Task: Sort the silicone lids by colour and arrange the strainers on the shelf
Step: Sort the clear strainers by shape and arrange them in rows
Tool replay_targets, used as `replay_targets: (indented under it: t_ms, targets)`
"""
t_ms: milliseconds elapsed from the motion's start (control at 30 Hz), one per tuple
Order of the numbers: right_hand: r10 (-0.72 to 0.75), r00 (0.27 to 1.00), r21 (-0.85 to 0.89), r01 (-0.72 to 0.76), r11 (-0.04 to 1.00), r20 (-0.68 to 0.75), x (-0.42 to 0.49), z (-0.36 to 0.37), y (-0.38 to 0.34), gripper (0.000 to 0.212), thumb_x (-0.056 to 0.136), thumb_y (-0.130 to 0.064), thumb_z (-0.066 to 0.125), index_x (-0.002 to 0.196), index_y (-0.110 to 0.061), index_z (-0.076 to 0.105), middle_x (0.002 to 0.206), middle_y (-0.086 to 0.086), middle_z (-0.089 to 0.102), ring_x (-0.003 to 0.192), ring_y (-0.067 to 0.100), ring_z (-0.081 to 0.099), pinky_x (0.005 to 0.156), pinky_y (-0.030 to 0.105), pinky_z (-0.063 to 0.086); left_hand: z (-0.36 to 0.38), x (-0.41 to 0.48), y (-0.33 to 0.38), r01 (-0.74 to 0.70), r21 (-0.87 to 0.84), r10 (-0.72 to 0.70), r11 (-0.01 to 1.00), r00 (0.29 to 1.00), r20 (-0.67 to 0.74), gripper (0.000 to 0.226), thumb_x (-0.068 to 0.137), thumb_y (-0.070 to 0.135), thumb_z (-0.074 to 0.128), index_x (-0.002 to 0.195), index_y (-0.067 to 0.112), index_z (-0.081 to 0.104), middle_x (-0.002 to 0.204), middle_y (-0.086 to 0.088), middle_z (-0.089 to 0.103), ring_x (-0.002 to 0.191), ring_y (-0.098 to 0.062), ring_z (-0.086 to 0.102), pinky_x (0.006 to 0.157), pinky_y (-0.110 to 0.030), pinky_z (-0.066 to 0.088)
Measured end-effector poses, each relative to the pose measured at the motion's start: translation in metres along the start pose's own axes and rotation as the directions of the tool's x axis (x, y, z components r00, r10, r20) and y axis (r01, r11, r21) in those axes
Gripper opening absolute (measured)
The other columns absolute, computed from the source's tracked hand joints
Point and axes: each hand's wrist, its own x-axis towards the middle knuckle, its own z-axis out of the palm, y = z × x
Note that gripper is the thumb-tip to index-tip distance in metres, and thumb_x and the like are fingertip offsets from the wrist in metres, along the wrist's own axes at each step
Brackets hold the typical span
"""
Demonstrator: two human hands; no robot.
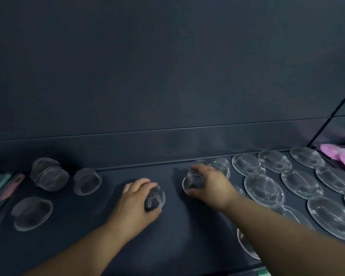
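Both hands are full just below mid-frame, left hand (136, 199) curled over one small mesh strainer (156, 199), right hand (211, 185) gripping a second small strainer (193, 183) at the dark shelf (173, 236), so I'd park them rim-down in line with the loose strainers (87, 181) at left.

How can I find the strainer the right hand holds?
On the dark shelf, find the big flat strainers spread on the right. Just left of them the right hand grips a small mesh strainer. It is cup-shaped, unlike those wide flat neighbours.
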Motion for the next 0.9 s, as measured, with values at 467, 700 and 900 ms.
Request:
replay_targets:
  t_ms: [467,700,900]
  targets:
    - [-0.056,0.984,-0.079,0.07,0.994,0.171,0.069,0.001,0.02,0.071,0.079,-0.03,0.069,0.141,-0.027,0.036,0.129,0.004,0.045,0.119,0.022,0.049,0.1,0.027,0.04,0.034,0.092,0.02,0.287,-0.142,-0.298,0.947,0.952,-0.067,0.074,0.074,0.024,0.078,0.138,0.022,0.04,0.135,0.001,0.046,0.118,-0.015,0.049,0.09,-0.013,0.03]
    - [-0.097,0.981,-0.033,0.104,0.994,0.17,0.073,0.004,0.023,0.068,0.083,-0.03,0.066,0.143,-0.024,0.033,0.136,0.005,0.045,0.125,0.021,0.046,0.104,0.024,0.034,0.033,0.089,0.017,0.291,-0.137,-0.298,0.947,0.954,-0.03,0.078,0.078,0.029,0.075,0.143,0.023,0.033,0.142,0.003,0.041,0.124,-0.011,0.044,0.096,-0.013,0.028]
    - [-0.129,0.988,-0.049,0.134,0.99,0.088,0.071,0.002,0.01,0.074,0.077,-0.035,0.072,0.141,-0.024,0.037,0.135,0.002,0.046,0.125,0.019,0.045,0.104,0.024,0.036,0.014,0.068,0.017,0.248,-0.157,-0.258,0.956,0.965,-0.046,0.087,0.078,0.04,0.074,0.148,0.022,0.025,0.148,0.009,0.029,0.133,-0.008,0.033,0.103,-0.013,0.023]
